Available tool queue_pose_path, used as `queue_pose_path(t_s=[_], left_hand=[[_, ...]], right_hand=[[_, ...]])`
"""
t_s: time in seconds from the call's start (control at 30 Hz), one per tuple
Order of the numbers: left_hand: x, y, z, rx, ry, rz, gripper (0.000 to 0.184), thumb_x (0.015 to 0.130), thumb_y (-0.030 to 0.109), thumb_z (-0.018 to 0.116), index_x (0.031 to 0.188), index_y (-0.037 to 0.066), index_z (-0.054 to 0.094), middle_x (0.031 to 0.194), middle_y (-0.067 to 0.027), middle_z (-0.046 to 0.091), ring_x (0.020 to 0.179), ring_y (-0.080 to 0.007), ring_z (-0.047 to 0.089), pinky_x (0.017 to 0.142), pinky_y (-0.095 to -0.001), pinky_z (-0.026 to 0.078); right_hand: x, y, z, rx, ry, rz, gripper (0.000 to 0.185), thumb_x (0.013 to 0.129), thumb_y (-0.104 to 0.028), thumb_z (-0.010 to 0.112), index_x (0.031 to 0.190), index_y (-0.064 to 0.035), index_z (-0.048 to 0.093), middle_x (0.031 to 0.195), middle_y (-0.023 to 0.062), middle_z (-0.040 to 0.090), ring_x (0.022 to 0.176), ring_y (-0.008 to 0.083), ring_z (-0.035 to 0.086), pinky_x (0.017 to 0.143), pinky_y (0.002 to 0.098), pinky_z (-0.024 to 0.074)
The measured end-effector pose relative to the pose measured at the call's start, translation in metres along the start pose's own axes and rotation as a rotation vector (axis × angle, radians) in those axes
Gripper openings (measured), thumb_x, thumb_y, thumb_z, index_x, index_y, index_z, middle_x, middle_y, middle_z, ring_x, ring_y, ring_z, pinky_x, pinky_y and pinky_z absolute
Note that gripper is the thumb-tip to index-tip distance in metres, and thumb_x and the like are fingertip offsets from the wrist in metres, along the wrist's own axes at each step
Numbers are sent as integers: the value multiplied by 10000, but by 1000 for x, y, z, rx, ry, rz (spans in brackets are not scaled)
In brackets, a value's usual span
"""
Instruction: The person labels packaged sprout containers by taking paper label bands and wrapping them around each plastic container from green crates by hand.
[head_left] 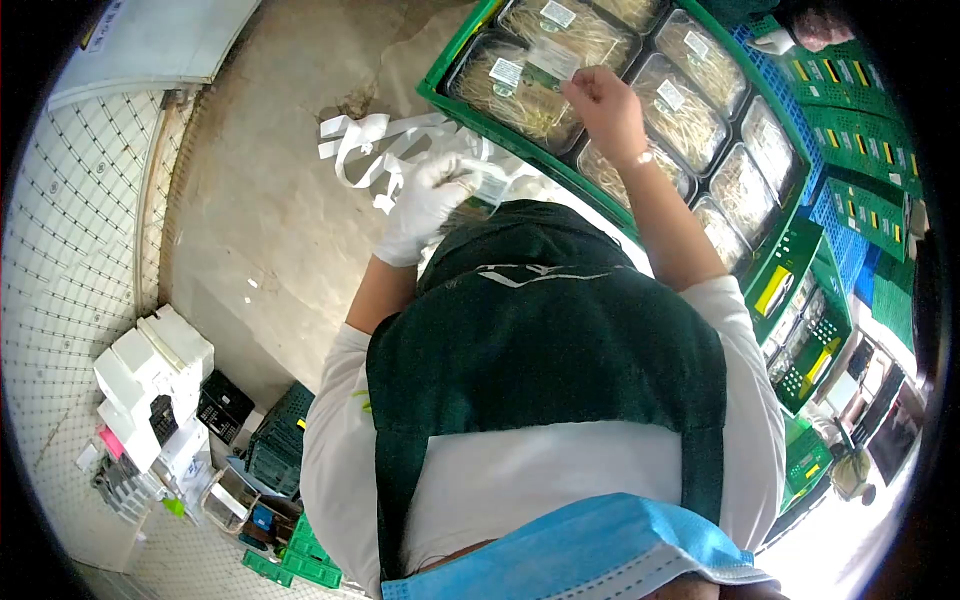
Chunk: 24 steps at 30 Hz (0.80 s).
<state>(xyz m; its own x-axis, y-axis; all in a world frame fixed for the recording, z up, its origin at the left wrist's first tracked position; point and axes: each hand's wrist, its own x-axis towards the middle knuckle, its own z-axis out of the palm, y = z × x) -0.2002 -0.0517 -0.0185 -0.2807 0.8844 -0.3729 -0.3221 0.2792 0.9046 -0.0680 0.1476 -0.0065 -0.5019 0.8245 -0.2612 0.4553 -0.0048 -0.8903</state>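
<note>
- Several sprout trays (688, 115) sit snug in a green crate (540, 160), whose walls likely prevent sliding.
- Right hand (612, 115): fingers pinch a label's (552, 60) edge above the corner tray.
- Gloved left hand (415, 208): curled fingers grip clear film (488, 190), perhaps for easy reach.

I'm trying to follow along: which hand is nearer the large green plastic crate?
Right. The bare right hand is over clear-covered packs in the large green plastic crate; the white-gloved left hand is outside its near edge.
</note>
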Motion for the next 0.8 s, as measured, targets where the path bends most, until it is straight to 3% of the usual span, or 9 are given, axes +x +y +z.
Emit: queue_pose_path(t_s=[0.07, 0.13, 0.27, 0.33, 0.4, 0.5, 0.67, 0.73, 0.8], left_hand=[[-2, -10, -22, -143, -15, -43, 145, 767, 78, 499, 873, -5, 553, 766, -22, 563, 685, -75, 504, 641, -204, 409], [-6, -4, -26, -183, -20, 61, 358, 787, 295, 494, 929, -29, 548, 724, -16, 556, 624, -81, 496, 560, -177, 387], [-9, 15, -6, -299, -195, -61, 676, 749, 565, 472, 1046, -41, 505, 887, -78, 563, 616, -76, 464, 515, -160, 357], [-2, 26, 4, -123, -250, -86, 567, 760, 412, 537, 1107, -32, 471, 920, -67, 562, 710, -80, 512, 570, -147, 377], [-9, 53, 27, -287, -189, -195, 461, 749, 218, 576, 1116, -34, 458, 944, -78, 560, 767, -103, 531, 621, -181, 415], [-8, 53, 38, -515, -81, -83, 299, 774, 69, 532, 1055, -32, 514, 924, -62, 570, 784, -113, 548, 725, -235, 442], [-16, 37, 23, -540, -13, -238, 274, 729, 16, 567, 997, -30, 536, 862, -70, 578, 789, -120, 552, 699, -220, 451], [-21, 44, 17, -395, 44, -85, 337, 735, 51, 537, 1060, -26, 493, 948, -95, 566, 835, -157, 551, 740, -254, 440], [-28, 46, 17, -410, 50, -145, 320, 741, 27, 511, 1056, -27, 498, 948, -92, 567, 836, -149, 550, 724, -252, 443]], right_hand=[[-27, -17, -5, -419, 75, -1027, 175, 655, -105, 626, 817, -45, 598, 651, 39, 551, 524, 160, 510, 472, 261, 409], [-44, -18, -9, -457, -34, -1454, 214, 609, -111, 610, 821, -85, 596, 722, 25, 533, 639, 177, 526, 533, 281, 420], [-57, -4, -13, -445, -35, -1464, 261, 561, -143, 547, 814, -96, 590, 817, 22, 534, 701, 189, 510, 610, 287, 420], [-58, -4, -10, -427, -36, -1475, 257, 565, -138, 553, 815, -92, 590, 819, 24, 536, 708, 190, 513, 611, 288, 422], [-59, -3, -10, -419, -29, -1488, 253, 569, -133, 559, 817, -88, 590, 820, 26, 538, 716, 191, 516, 611, 289, 424], [-57, 0, -10, -360, 14, -1478, 254, 588, -91, 582, 841, -68, 586, 843, 30, 545, 737, 199, 528, 616, 292, 433], [-66, -10, 0, -389, -112, -1394, 257, 601, -13, 594, 853, -61, 585, 875, 53, 561, 711, 211, 538, 620, 294, 445], [-69, -13, 2, -183, 34, -999, 265, 611, 28, 620, 863, -40, 582, 864, 71, 559, 712, 216, 545, 596, 297, 451], [-71, -30, 8, -87, 38, -953, 251, 612, 22, 658, 845, -40, 587, 817, 80, 550, 696, 215, 547, 571, 297, 452]])
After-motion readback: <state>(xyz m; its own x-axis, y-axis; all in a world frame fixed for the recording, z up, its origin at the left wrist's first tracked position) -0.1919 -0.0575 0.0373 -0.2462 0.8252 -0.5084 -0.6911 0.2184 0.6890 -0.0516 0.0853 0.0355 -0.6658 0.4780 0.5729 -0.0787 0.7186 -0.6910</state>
